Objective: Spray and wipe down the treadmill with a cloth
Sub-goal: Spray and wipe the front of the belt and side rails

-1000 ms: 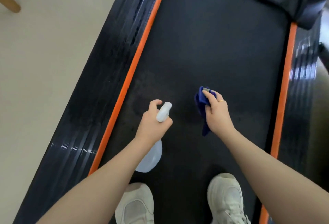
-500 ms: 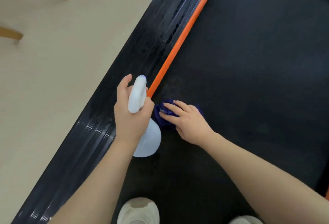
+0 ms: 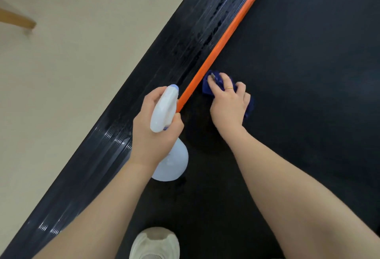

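The treadmill belt (image 3: 298,114) looks matt black with a fine, slightly rough grain. Left of the belt, the orange strip (image 3: 221,40) is smooth plastic, and beyond it the side rail (image 3: 144,94) is glossy black and ribbed — streaked with light. The spray bottle (image 3: 164,108) is smooth, pale, translucent plastic. The cloth (image 3: 213,82) is soft blue fabric. The floor (image 3: 72,63) — matt cream. Chair legs (image 3: 16,18): wood.
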{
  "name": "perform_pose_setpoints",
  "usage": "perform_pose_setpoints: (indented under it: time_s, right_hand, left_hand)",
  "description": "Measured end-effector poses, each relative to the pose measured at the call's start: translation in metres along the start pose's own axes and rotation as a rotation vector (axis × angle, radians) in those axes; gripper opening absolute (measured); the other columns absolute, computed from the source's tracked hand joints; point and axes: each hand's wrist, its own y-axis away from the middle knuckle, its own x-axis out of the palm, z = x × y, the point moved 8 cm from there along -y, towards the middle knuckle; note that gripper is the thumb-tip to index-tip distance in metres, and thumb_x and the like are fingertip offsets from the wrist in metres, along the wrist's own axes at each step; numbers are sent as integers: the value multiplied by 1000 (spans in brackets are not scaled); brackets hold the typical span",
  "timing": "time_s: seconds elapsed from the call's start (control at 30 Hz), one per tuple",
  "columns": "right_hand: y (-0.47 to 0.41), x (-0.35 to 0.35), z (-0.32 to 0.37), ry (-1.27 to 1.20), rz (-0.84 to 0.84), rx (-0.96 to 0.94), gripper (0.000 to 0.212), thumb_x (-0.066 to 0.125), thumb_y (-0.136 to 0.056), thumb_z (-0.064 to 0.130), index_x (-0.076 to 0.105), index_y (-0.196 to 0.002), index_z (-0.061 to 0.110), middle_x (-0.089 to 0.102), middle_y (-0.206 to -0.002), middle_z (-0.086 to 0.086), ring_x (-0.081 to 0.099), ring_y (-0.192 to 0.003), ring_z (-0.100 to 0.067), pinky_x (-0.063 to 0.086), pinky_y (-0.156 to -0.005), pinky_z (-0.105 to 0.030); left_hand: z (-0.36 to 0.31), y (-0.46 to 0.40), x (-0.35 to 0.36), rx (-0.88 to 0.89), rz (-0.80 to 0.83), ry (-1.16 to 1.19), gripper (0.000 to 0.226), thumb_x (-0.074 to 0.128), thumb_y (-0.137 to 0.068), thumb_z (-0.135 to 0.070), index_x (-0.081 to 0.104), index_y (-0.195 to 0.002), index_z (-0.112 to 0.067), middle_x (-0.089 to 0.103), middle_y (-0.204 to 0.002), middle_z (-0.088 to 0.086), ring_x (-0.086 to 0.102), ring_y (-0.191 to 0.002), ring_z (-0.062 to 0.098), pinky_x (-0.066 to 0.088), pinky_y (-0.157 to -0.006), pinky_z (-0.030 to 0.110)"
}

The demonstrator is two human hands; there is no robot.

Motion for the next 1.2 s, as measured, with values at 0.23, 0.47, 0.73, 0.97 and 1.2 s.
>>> perform_pose_setpoints:
  time_s: [0.23, 0.47, 0.73, 0.97, 1.2]
  right_hand:
    - [71, 17, 33, 91, 72, -702, 62, 82, -56, 16, 66, -115, 28, 57, -129, -4, 36, -100, -34, 48, -69, -41]
    - [42, 13, 38, -42, 8, -225, 59, 67, -71, 11, 56, -127, 25, 39, -143, -4, 34, -109, -34, 39, -79, -45]
    - [9, 4, 4, 91, 28, -178, 62, 59, -81, 6, 45, -138, 27, 37, -146, -7, 38, -116, -41, 34, -87, -45]
    - [103, 18, 16, 143, 102, -806, 69, 78, -55, 15, 62, -121, 30, 43, -130, -3, 38, -94, -32, 45, -65, -37]
    - [93, 9, -11, 82, 22, -250, 73, 75, -59, 7, 57, -128, 19, 41, -138, -10, 40, -105, -41, 44, -78, -46]
  left_hand:
    - [0, -6, 5, -24, -5, -5, 47, 60, -76, -12, 52, -123, -18, 63, -105, -6, 58, -95, -3, 45, -75, 8]
    - [3, -2, 2, -20, -20, -11, 47, 59, -76, -12, 53, -122, -18, 63, -105, -8, 58, -93, -1, 48, -76, 14]
    - [7, -5, -3, -40, -33, 15, 43, 58, -77, -14, 52, -119, -21, 64, -102, -5, 58, -90, -2, 45, -71, 9]
    - [-3, -1, 9, 19, 21, -37, 43, 59, -76, -15, 54, -119, -14, 63, -100, -10, 58, -89, -3, 44, -73, 9]
    - [-7, 10, 22, 97, 108, -83, 44, 60, -79, -15, 49, -121, -17, 57, -101, -19, 57, -92, -1, 49, -74, 14]
